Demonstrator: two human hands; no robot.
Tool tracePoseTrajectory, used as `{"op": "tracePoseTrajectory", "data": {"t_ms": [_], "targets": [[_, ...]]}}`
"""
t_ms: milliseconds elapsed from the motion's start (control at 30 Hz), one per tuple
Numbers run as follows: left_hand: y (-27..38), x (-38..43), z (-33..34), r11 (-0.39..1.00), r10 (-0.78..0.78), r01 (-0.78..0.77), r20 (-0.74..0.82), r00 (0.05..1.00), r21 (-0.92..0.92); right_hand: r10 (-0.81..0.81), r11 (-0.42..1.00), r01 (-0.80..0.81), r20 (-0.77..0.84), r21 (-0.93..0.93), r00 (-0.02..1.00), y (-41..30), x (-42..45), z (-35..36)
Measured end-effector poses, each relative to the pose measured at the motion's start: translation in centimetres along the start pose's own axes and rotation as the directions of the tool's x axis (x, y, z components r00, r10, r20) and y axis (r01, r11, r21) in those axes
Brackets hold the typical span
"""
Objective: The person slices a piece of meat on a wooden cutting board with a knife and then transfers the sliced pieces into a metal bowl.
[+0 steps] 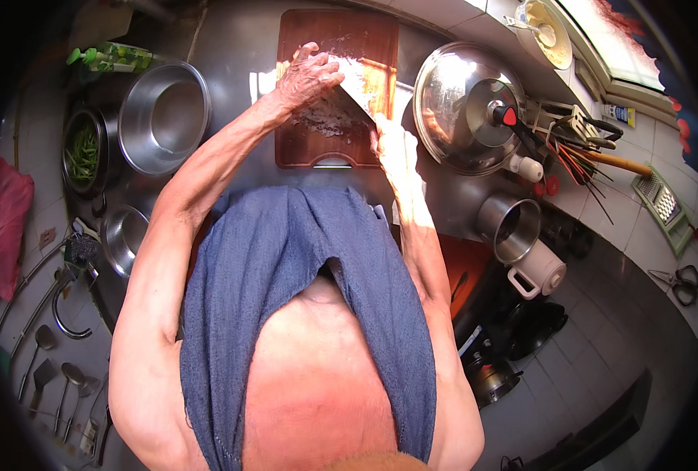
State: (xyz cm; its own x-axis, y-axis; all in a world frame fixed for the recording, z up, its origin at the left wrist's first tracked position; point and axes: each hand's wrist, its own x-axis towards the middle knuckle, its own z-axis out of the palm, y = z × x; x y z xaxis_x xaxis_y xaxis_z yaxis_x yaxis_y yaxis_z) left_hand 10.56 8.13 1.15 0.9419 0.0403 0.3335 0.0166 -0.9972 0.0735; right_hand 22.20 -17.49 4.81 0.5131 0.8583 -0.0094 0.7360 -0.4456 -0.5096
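Note:
A reddish-brown wooden cutting board (302, 154) lies on the dark metal counter, with finely chopped whitish food (328, 118) spread over it. Above the board, a kitchen knife (356, 101) is held slanting between both hands. My right hand (391, 140), at the board's right edge, is closed around its handle end. The fingers of my left hand (311, 76) are bent at the far end of the blade; whether they pinch it or only touch it is unclear. Strong sunlight washes out part of the food and the blade.
Left of the board stand a steel basin (163, 118), a pot of cut greens (83, 150) and a green pump bottle (116, 57). To the right are a large glass lid (464, 106), a steel cup (509, 229), a utensil rack (578, 126) and a white bowl (561, 56).

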Motion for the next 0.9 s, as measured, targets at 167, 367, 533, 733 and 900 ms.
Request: {"op": "tracePoseTrajectory", "data": {"t_ms": [167, 367, 533, 733, 900], "targets": [[-0.6, 1.8, -1.3, 0.999, -0.006, 0.007, 0.021, 1.0, -0.045, -0.057, 0.993, 0.045, -0.11, -0.106, 0.992, 0.6, -0.4, 0.2], [-3.1, 5.0, -0.4, 0.999, 0.04, -0.04, -0.024, 0.999, -0.002, -0.079, 0.981, 0.048, -0.157, -0.188, 0.984, 1.1, 2.8, -0.1], [-3.5, 4.7, 2.3, 0.999, 0.028, -0.027, 0.048, 0.998, -0.022, -0.051, 0.952, 0.002, -0.152, -0.307, 0.987, 2.2, 3.5, 2.1], [-3.6, 4.9, 0.4, 0.999, 0.024, -0.026, 0.067, 0.997, 0.025, 0.192, 0.967, -0.175, -0.078, 0.187, 0.978, 1.4, 3.0, 1.5], [-4.2, 3.2, 0.4, 0.999, 0.005, -0.003, 0.047, 0.999, -0.033, -0.024, 0.998, 0.016, -0.135, -0.062, 0.991, -0.1, 3.6, 0.9]]}}
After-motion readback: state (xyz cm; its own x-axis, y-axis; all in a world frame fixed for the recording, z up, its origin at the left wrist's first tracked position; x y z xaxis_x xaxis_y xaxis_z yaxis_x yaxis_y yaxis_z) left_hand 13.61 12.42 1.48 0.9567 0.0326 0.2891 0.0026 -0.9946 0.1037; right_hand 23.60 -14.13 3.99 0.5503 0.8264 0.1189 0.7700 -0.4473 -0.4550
